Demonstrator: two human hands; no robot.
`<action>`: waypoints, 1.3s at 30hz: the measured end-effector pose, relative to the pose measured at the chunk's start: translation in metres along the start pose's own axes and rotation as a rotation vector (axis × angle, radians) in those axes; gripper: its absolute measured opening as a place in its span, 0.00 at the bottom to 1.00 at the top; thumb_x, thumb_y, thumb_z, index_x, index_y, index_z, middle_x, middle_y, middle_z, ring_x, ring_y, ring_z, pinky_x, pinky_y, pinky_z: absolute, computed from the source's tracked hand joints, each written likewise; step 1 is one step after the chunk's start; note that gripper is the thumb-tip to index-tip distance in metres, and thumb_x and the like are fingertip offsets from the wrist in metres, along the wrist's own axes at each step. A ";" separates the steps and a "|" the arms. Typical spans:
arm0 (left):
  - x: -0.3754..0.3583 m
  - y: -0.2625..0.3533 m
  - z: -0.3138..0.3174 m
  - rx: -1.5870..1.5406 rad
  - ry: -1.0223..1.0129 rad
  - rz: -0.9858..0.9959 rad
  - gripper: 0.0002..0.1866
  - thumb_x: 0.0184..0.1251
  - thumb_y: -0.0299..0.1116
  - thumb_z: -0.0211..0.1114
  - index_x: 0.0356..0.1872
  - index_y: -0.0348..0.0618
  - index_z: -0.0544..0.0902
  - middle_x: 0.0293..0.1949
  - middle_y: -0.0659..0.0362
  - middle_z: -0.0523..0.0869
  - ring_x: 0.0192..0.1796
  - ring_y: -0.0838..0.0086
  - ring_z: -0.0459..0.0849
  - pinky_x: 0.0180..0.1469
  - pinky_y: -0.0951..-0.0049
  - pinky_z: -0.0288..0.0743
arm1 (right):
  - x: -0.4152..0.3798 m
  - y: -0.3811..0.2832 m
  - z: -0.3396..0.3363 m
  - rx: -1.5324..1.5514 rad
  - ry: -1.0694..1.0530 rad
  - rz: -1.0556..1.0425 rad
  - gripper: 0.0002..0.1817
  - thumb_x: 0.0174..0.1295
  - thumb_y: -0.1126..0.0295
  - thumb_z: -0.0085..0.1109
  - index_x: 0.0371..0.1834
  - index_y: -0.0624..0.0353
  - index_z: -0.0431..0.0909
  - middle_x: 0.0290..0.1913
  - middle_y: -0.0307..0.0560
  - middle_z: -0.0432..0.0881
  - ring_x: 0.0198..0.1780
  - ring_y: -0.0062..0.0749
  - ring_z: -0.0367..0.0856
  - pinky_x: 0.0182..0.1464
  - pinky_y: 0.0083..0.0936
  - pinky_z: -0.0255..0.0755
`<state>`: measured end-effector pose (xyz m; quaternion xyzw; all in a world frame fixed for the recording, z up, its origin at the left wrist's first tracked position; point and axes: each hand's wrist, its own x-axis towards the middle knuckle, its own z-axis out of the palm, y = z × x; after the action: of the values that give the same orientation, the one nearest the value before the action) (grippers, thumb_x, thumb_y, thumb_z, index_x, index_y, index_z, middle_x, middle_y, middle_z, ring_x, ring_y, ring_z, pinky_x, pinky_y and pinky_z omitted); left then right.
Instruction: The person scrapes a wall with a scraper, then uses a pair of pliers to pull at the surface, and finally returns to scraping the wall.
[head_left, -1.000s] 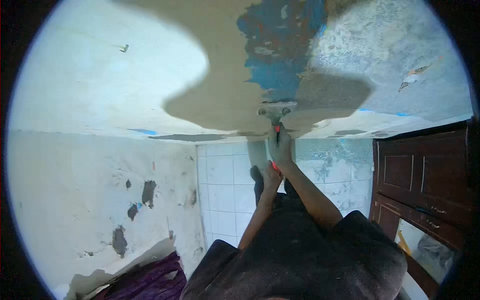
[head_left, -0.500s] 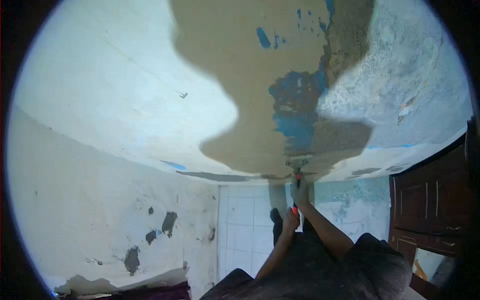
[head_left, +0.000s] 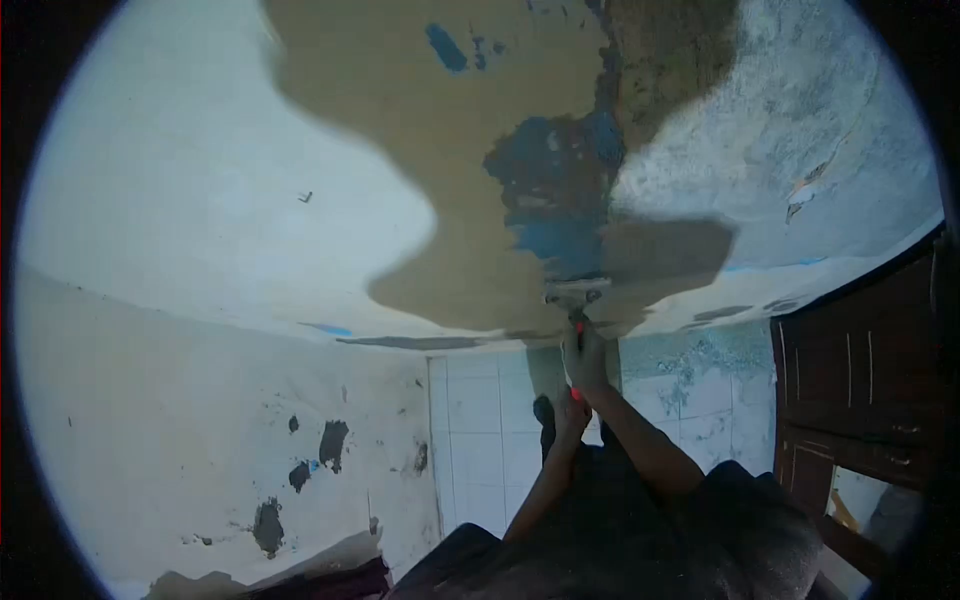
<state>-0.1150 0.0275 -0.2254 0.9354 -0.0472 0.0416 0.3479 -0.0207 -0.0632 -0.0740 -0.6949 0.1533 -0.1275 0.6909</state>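
Both hands grip the scraper (head_left: 573, 305) by its red handle — right hand (head_left: 586, 362) farther up, nearer the blade, left hand (head_left: 570, 410) below. It points straight away, blade touching the ceiling (head_left: 250, 200) by the blue patch (head_left: 555, 190).

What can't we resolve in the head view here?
- Scraper blade edge: too small, and it blends into the ceiling.
- Handle: mostly covered by right hand and left hand; only red bits show.
- Finger placement: too small.
- Door: cut off by the lens edge.
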 end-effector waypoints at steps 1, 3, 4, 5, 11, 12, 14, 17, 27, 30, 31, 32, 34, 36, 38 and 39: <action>0.007 -0.003 0.000 -0.162 -0.178 -0.251 0.17 0.58 0.42 0.64 0.38 0.36 0.78 0.25 0.49 0.82 0.30 0.59 0.82 0.29 0.61 0.72 | -0.002 0.012 0.000 -0.008 -0.006 0.017 0.15 0.70 0.63 0.48 0.42 0.66 0.75 0.24 0.52 0.75 0.26 0.38 0.75 0.31 0.32 0.67; -0.002 -0.015 0.011 -0.334 -0.349 -0.508 0.18 0.59 0.42 0.63 0.40 0.36 0.77 0.28 0.48 0.83 0.32 0.61 0.83 0.29 0.61 0.73 | 0.001 0.039 0.003 -0.164 0.004 -0.071 0.14 0.71 0.65 0.47 0.41 0.67 0.73 0.25 0.53 0.75 0.29 0.35 0.75 0.33 0.29 0.68; -0.011 -0.023 0.017 -0.348 -0.298 -0.413 0.18 0.58 0.42 0.63 0.41 0.37 0.77 0.28 0.48 0.83 0.32 0.61 0.83 0.31 0.60 0.74 | 0.003 0.046 0.003 -0.170 0.001 -0.075 0.14 0.71 0.65 0.47 0.41 0.67 0.73 0.25 0.53 0.75 0.29 0.35 0.75 0.33 0.29 0.68; -0.016 -0.033 0.028 -0.363 -0.245 -0.316 0.19 0.58 0.42 0.63 0.43 0.37 0.77 0.29 0.48 0.83 0.32 0.61 0.83 0.32 0.58 0.74 | 0.006 0.047 0.004 -0.080 0.021 -0.110 0.14 0.71 0.64 0.47 0.40 0.67 0.73 0.24 0.53 0.75 0.28 0.33 0.74 0.33 0.29 0.68; 0.002 0.005 -0.003 -0.101 -0.081 -0.013 0.17 0.57 0.31 0.64 0.45 0.34 0.72 0.30 0.41 0.79 0.34 0.42 0.79 0.33 0.51 0.71 | 0.004 0.003 0.000 -0.144 -0.016 -0.148 0.15 0.72 0.63 0.47 0.38 0.65 0.73 0.20 0.46 0.71 0.22 0.31 0.71 0.26 0.31 0.65; 0.002 0.009 -0.003 -0.105 -0.151 0.005 0.14 0.61 0.29 0.62 0.43 0.31 0.71 0.30 0.38 0.78 0.33 0.39 0.77 0.34 0.49 0.70 | 0.004 0.014 0.001 -0.025 -0.020 -0.107 0.15 0.72 0.63 0.46 0.38 0.65 0.73 0.19 0.47 0.71 0.21 0.33 0.71 0.25 0.31 0.64; -0.007 0.017 -0.014 -0.174 -0.156 -0.112 0.14 0.61 0.30 0.61 0.42 0.31 0.71 0.30 0.38 0.78 0.33 0.38 0.77 0.33 0.48 0.69 | 0.002 0.021 -0.003 -0.212 -0.043 -0.033 0.15 0.72 0.62 0.46 0.38 0.65 0.73 0.17 0.49 0.70 0.19 0.31 0.69 0.24 0.31 0.63; -0.009 0.014 -0.011 -0.005 -0.082 0.048 0.14 0.69 0.39 0.53 0.33 0.36 0.72 0.23 0.45 0.77 0.27 0.48 0.78 0.27 0.54 0.69 | 0.005 0.003 0.003 -0.192 0.019 -0.197 0.16 0.71 0.61 0.47 0.39 0.66 0.74 0.16 0.47 0.69 0.18 0.28 0.68 0.22 0.30 0.61; -0.002 0.039 -0.025 -0.288 0.153 -0.108 0.20 0.73 0.44 0.43 0.33 0.36 0.74 0.20 0.46 0.76 0.23 0.54 0.76 0.25 0.57 0.66 | -0.002 0.029 0.005 -0.209 0.069 -0.135 0.17 0.72 0.60 0.48 0.34 0.65 0.73 0.15 0.41 0.68 0.18 0.21 0.67 0.21 0.27 0.61; -0.010 0.030 -0.023 -0.280 -0.092 -0.149 0.14 0.67 0.36 0.54 0.39 0.31 0.71 0.25 0.38 0.77 0.31 0.41 0.77 0.29 0.50 0.65 | 0.004 0.038 0.004 -0.191 0.043 -0.227 0.17 0.72 0.60 0.48 0.34 0.65 0.73 0.16 0.41 0.68 0.18 0.22 0.68 0.22 0.27 0.62; -0.010 0.027 -0.018 -0.315 -0.146 -0.171 0.14 0.66 0.34 0.55 0.39 0.29 0.71 0.26 0.37 0.77 0.32 0.40 0.77 0.29 0.49 0.64 | 0.003 0.040 0.003 -0.167 0.046 -0.196 0.17 0.72 0.60 0.48 0.35 0.65 0.73 0.16 0.41 0.69 0.19 0.22 0.68 0.22 0.27 0.61; -0.013 0.003 0.007 -0.315 -0.139 -0.166 0.14 0.66 0.34 0.55 0.39 0.29 0.71 0.26 0.37 0.77 0.32 0.40 0.77 0.29 0.49 0.64 | 0.005 0.040 0.004 -0.141 0.052 -0.167 0.17 0.72 0.61 0.48 0.35 0.66 0.73 0.16 0.42 0.69 0.19 0.23 0.68 0.23 0.27 0.61; -0.012 -0.049 0.061 -0.852 -0.063 -0.420 0.16 0.67 0.37 0.54 0.41 0.29 0.71 0.28 0.36 0.78 0.35 0.40 0.78 0.30 0.49 0.65 | 0.012 0.003 0.010 -0.135 0.048 -0.208 0.16 0.72 0.62 0.47 0.35 0.66 0.73 0.16 0.42 0.69 0.19 0.23 0.68 0.23 0.26 0.61; 0.006 -0.008 0.019 -0.510 -0.039 -0.235 0.17 0.67 0.38 0.55 0.43 0.30 0.72 0.29 0.36 0.79 0.36 0.40 0.79 0.31 0.49 0.66 | 0.010 -0.035 0.005 -0.078 -0.015 -0.251 0.15 0.72 0.63 0.46 0.38 0.67 0.73 0.17 0.42 0.69 0.20 0.22 0.67 0.23 0.26 0.61; 0.031 0.030 -0.027 -0.621 -0.188 -0.471 0.18 0.63 0.35 0.60 0.46 0.29 0.71 0.30 0.36 0.81 0.39 0.39 0.80 0.34 0.46 0.68 | 0.004 -0.022 0.001 -0.119 -0.041 -0.178 0.12 0.70 0.66 0.48 0.40 0.66 0.73 0.20 0.42 0.70 0.23 0.25 0.68 0.26 0.28 0.63; 0.022 0.021 -0.016 -0.625 -0.178 -0.459 0.18 0.63 0.35 0.60 0.46 0.29 0.71 0.30 0.36 0.81 0.39 0.39 0.80 0.34 0.46 0.68 | 0.010 -0.012 0.000 -0.155 -0.065 -0.127 0.10 0.68 0.68 0.49 0.41 0.65 0.72 0.23 0.42 0.71 0.26 0.27 0.69 0.28 0.31 0.65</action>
<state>-0.0962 0.0211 -0.1973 0.7706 0.1228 -0.1351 0.6106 -0.0105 -0.0671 -0.0623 -0.7584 0.0957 -0.1363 0.6302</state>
